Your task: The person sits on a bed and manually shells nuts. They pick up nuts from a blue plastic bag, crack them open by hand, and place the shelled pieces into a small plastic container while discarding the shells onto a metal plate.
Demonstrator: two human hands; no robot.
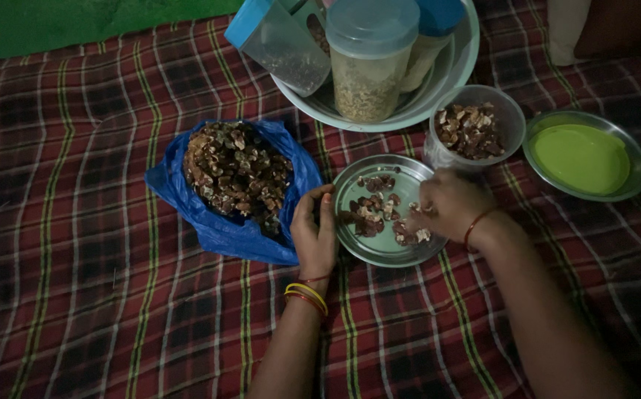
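Pieces (374, 210) on steel plate (402, 255) lie between both hands' grip.

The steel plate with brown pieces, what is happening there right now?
A person sits over a checked cloth and works at a steel plate that holds a few brown pieces. The left hand touches the plate's left rim; the right hand rests on the pieces at its right side. A blue bag full of the same pieces lies open to the left. Behind the plate stands a clear cup of pieces, beside a dish with a green lid.
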